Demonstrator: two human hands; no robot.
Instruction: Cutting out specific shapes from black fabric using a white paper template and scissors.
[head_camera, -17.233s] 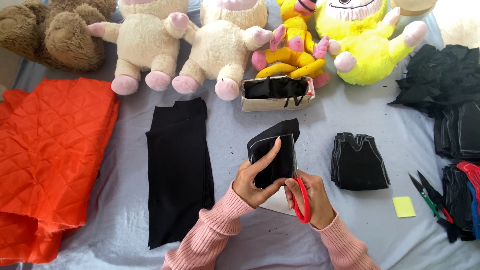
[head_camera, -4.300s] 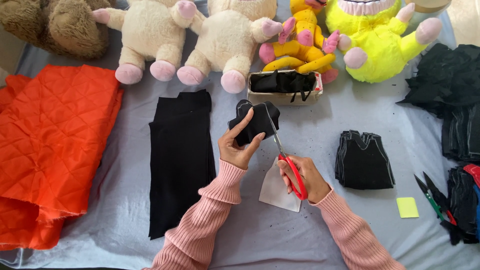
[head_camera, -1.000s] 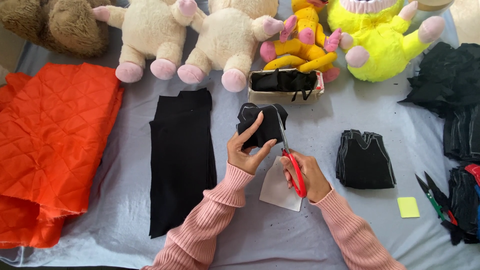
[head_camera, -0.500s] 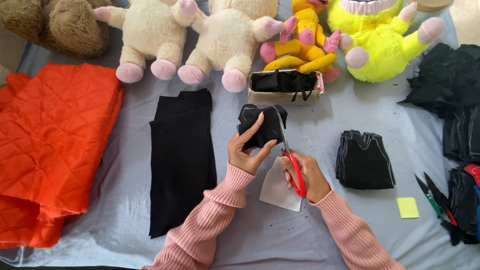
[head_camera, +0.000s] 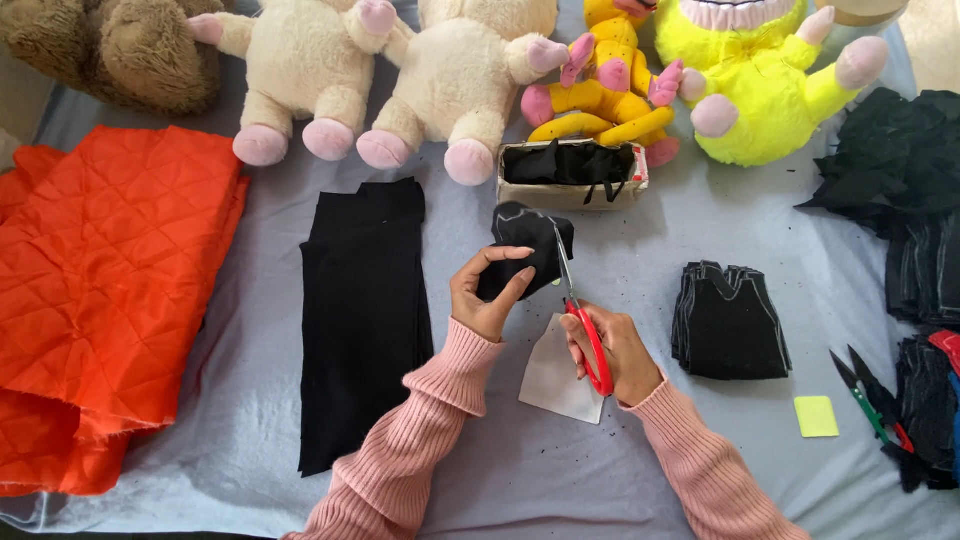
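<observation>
Scissors (head_camera: 580, 310) upright (blades away) — cutting black fabric (head_camera: 525, 250).

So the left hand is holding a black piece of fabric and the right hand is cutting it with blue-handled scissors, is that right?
Not quite: the scissors have red handles, not blue, as the head view shows. The rest holds: the left hand holds the black piece of fabric and the right hand works the scissors at its edge.

Matt black cloth piece (head_camera: 530, 250), red plastic-handled metal scissors (head_camera: 583, 320), glossy quilted orange fabric (head_camera: 110, 290), fuzzy plush toys (head_camera: 460, 80)
</observation>
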